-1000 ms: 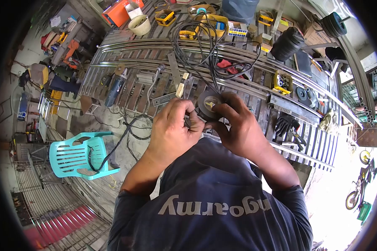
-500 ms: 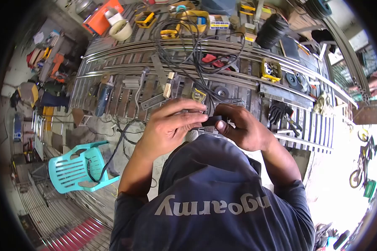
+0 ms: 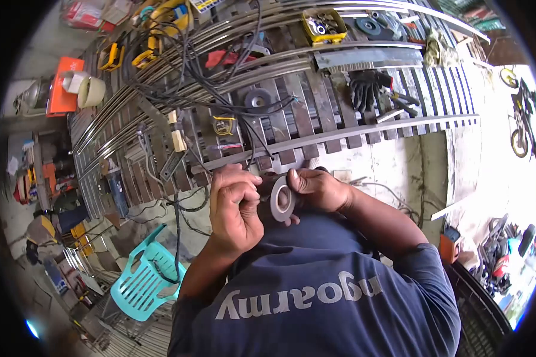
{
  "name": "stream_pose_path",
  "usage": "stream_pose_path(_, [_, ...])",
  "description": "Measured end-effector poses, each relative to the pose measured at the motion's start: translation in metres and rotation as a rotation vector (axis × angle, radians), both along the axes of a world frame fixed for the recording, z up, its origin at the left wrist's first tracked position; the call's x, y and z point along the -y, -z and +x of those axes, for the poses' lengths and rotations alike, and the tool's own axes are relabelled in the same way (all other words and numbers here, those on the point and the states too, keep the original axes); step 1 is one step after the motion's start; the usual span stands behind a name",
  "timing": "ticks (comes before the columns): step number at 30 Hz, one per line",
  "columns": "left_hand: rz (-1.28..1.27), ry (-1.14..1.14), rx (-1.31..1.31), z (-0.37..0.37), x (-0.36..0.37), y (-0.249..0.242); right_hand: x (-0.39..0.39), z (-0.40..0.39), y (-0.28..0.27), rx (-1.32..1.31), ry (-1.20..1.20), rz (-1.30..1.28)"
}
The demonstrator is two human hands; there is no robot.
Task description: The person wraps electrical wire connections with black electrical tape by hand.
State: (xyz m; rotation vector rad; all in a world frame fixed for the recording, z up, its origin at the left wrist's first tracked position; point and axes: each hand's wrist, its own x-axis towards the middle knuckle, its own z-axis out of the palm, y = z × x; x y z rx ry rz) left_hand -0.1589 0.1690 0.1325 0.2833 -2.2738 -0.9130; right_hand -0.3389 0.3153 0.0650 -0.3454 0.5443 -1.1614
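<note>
A dark roll of tape point(image 3: 283, 199), seen face-on as a ring with an open centre, is between my hands in front of my shirt. My right hand point(image 3: 321, 189) grips its edge, thumb on the upper rim and fingertips showing behind and below it. Left of the roll, my left hand point(image 3: 235, 208) is closed, its fingers curled and pressed against the thumb. Whatever those fingers pinch is hidden. Both hands are just short of the slatted metal bench's front edge. Past them on the bench lie a tape measure point(image 3: 223, 125) and a grinding disc point(image 3: 258, 100).
Black cables point(image 3: 187, 77) and long metal rods point(image 3: 110, 122) cross the slatted bench point(image 3: 315, 140). Dark gloves point(image 3: 365, 89), a yellow bin point(image 3: 323, 27) and a wooden-handled brush point(image 3: 177, 132) rest there. A turquoise plastic chair point(image 3: 143, 285) stands at lower left.
My view has turned, so the bench items sit higher and farther left. The roll has tipped to show its round face, and my left hand's extended fingers have curled closed.
</note>
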Motion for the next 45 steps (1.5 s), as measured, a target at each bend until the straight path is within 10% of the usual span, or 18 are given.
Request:
stream_pose_path(4, [0.047, 0.092, -0.167, -0.03, -0.02, 0.022, -0.027, -0.01, 0.036, 0.435, 0.006, 0.062])
stream_pose_path(16, [-0.287, 0.307, 0.261, -0.105, -0.06, 0.007, -0.105, -0.063, -0.002, -1.417, 0.676, -0.267])
stream_pose_path(32, [-0.242, 0.618, 0.046, -0.115, -0.059, -0.017, -0.139, -0.059, -0.041, -0.731, 0.42, -0.025])
stream_pose_path(39, [-0.135, 0.654, -0.068, -0.113, 0.008, 0.02, -0.121, -0.018, -0.035, -0.682, 0.849, 0.311])
stream_pose_path(45, [0.042, 0.249, 0.511, -0.138, 0.098, 0.114, -0.129, 0.021, -0.002, -0.638, 1.194, 0.691])
